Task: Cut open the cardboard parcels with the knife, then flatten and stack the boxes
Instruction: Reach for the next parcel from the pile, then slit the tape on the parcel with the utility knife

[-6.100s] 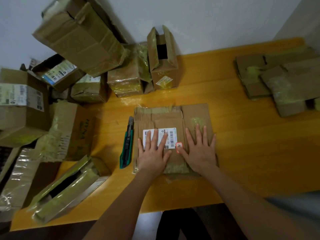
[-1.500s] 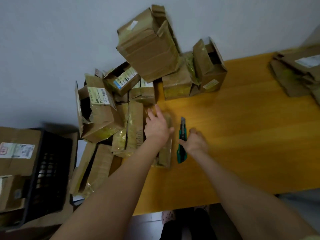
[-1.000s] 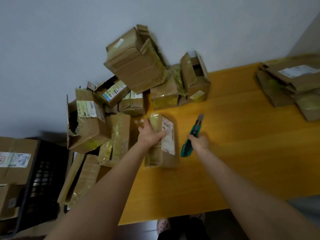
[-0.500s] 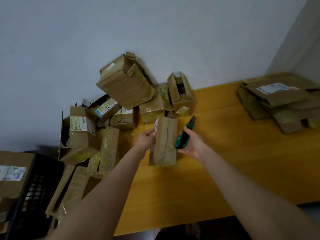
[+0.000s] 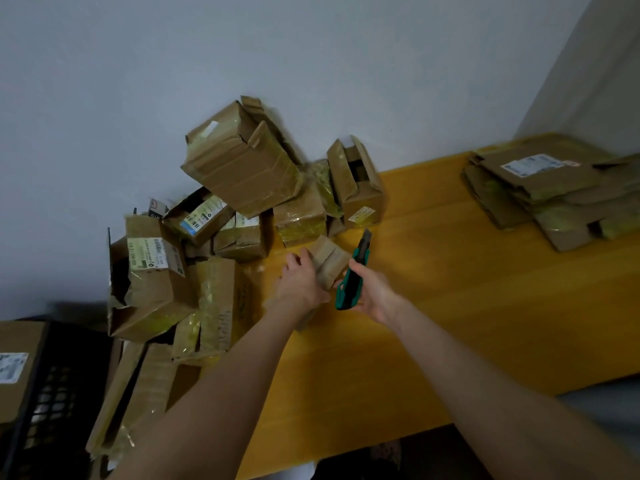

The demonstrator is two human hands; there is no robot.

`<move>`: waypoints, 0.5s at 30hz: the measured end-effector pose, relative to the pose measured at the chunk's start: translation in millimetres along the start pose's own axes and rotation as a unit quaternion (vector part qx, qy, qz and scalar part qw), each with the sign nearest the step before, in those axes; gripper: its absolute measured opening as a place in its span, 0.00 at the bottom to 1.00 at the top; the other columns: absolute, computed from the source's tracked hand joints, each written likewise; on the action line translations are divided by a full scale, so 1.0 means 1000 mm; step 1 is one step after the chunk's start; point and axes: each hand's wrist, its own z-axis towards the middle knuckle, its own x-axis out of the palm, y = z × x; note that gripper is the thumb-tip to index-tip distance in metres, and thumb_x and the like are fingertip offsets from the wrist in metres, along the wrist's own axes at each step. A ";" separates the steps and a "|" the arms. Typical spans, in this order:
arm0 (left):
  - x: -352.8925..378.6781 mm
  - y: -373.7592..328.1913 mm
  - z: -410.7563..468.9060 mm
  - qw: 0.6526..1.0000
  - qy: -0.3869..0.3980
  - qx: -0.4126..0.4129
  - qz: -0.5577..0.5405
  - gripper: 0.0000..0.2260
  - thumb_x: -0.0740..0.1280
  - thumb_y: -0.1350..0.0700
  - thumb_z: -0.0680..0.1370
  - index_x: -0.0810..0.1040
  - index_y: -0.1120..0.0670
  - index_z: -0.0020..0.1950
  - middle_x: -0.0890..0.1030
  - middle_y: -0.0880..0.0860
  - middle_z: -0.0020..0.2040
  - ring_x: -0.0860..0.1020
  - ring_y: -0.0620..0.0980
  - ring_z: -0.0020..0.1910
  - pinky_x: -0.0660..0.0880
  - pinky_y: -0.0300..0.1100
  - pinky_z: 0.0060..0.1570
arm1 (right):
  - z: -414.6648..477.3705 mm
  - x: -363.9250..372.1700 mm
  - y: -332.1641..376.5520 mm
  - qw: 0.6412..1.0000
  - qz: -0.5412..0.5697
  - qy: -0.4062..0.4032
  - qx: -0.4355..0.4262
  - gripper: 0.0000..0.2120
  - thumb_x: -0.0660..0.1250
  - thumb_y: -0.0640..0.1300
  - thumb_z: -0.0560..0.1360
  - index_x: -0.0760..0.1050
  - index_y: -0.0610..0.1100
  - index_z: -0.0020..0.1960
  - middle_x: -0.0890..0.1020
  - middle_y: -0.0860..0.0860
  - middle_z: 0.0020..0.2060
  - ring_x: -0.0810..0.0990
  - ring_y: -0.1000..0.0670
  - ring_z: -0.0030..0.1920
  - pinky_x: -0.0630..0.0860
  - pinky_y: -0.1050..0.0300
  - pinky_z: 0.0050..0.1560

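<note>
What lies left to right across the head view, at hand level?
From the left: black crate → torn labelled box → left hand → small parcel → knife → stack of flattened boxes.

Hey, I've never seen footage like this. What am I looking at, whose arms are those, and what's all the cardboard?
There is no machine. A person wears a camera on the head, so the one picture looks down along their own arms. The left hand grips a small cardboard parcel; the right hand holds a green utility knife beside it. On the yellow table, a heap of parcels sits left and flattened boxes are stacked far right.
</note>
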 end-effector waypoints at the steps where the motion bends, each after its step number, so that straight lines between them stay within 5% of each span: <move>1: -0.002 0.001 0.002 1.000 -0.005 0.013 0.022 0.46 0.77 0.49 0.67 0.52 0.52 0.76 0.61 0.56 0.69 0.65 0.57 0.68 0.67 0.52 0.66 | -0.001 -0.001 0.000 1.000 -0.026 -0.006 -0.009 0.16 0.62 0.53 0.80 0.72 0.42 0.61 0.81 0.44 0.57 0.79 0.44 0.56 0.75 0.48 0.53; 5: -0.010 0.008 0.015 0.993 -0.020 0.078 0.090 0.42 0.75 0.50 0.69 0.55 0.51 0.76 0.63 0.54 0.70 0.63 0.56 0.70 0.58 0.58 0.72 | 0.000 -0.015 0.002 0.973 -0.184 -0.092 -0.106 0.14 0.64 0.49 0.80 0.73 0.41 0.60 0.79 0.46 0.50 0.78 0.44 0.56 0.75 0.51 0.53; 9: -0.009 0.012 0.021 0.986 0.020 0.100 0.130 0.42 0.74 0.52 0.71 0.52 0.49 0.78 0.62 0.53 0.72 0.62 0.57 0.72 0.57 0.62 0.72 | -0.001 -0.032 -0.001 0.888 -0.399 -0.119 -0.197 0.16 0.66 0.49 0.78 0.71 0.45 0.63 0.79 0.49 0.46 0.80 0.44 0.52 0.76 0.53 0.45; 12: 0.003 0.015 0.021 0.985 0.031 0.103 0.139 0.43 0.74 0.52 0.72 0.51 0.49 0.78 0.62 0.55 0.72 0.62 0.58 0.71 0.56 0.61 0.73 | -0.006 -0.036 -0.002 0.839 -0.474 -0.160 -0.214 0.27 0.65 0.54 0.77 0.62 0.52 0.74 0.81 0.48 0.52 0.81 0.45 0.48 0.78 0.54 0.41; 15: 0.006 0.015 0.022 0.983 0.026 0.108 0.145 0.43 0.74 0.52 0.72 0.50 0.49 0.78 0.62 0.55 0.72 0.62 0.58 0.71 0.56 0.60 0.73 | -0.014 -0.038 0.001 0.774 -0.571 -0.177 -0.210 0.27 0.62 0.56 0.78 0.59 0.57 0.75 0.81 0.50 0.46 0.80 0.47 0.39 0.75 0.57 0.31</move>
